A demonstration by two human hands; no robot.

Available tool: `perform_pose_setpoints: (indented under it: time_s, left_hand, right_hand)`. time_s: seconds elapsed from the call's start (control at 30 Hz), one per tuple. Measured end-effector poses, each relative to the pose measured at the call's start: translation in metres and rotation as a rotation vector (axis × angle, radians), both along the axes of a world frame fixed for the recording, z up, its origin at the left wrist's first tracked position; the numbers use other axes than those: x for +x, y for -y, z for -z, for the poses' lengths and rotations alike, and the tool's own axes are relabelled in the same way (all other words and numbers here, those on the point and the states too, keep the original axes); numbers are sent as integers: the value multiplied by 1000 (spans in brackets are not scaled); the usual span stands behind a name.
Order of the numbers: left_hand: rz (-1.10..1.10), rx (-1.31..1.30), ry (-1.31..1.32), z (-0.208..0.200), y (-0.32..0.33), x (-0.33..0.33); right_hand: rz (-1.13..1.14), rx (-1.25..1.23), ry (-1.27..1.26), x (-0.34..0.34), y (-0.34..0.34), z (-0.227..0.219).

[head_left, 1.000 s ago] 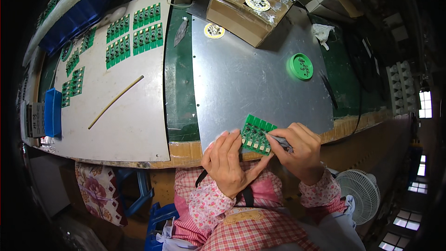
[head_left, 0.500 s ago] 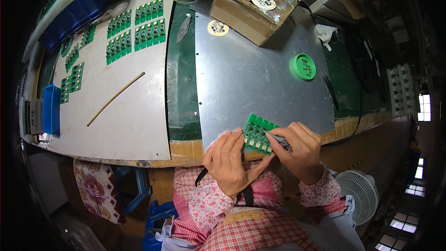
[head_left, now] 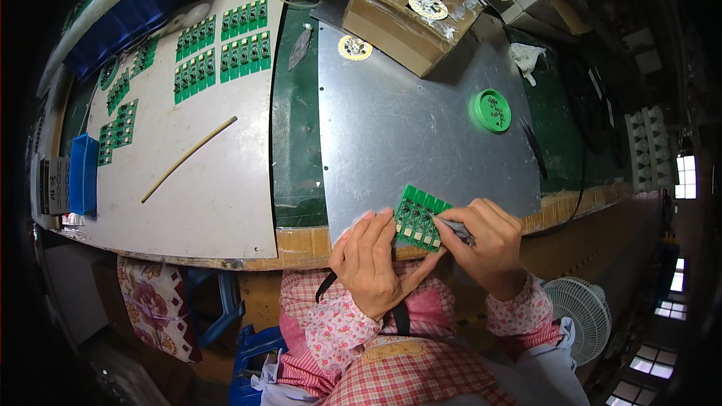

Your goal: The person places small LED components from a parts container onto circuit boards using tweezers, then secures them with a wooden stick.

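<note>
A green circuit board panel [head_left: 412, 215] with rows of small dark and white parts is tilted over the near edge of the metal sheet. My left hand [head_left: 370, 263] holds it, fingers along its left side and thumb stretched under its lower corner. Between the thumb and fingers of my right hand [head_left: 485, 240] is a slim grey pointed tool [head_left: 456, 230]. Its tip meets the right part of the board among the dark parts. My right fingers hide much of the tool, so its exact kind is unclear.
The metal sheet [head_left: 406, 128] bears a green round dish [head_left: 492, 111] of small dark parts, a cardboard box [head_left: 398, 22] and a round board [head_left: 354, 47]. On the white board [head_left: 226, 218] at left lie several green panels [head_left: 244, 55], a thin stick [head_left: 189, 158] and a blue bin [head_left: 83, 174].
My right fingertips and the grey tool have shifted very slightly to the right over the circuit board. My left hand keeps its hold almost unmoved.
</note>
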State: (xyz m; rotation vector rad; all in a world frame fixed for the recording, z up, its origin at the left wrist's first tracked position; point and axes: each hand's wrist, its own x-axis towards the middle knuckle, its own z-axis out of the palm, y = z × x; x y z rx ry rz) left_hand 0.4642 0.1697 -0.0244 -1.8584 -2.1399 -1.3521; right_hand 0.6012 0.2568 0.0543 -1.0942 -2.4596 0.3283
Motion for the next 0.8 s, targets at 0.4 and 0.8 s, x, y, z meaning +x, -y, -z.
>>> perform_pose_setpoints:
  time_s: [0.4,0.8]
  left_hand:
    - [-5,14,15,2,1,1]
    - [-16,10,-4,1,1,2]
  right_hand:
    - [3,-14,37,-2,0,-4]
    - [21,-4,0,2,0,-6]
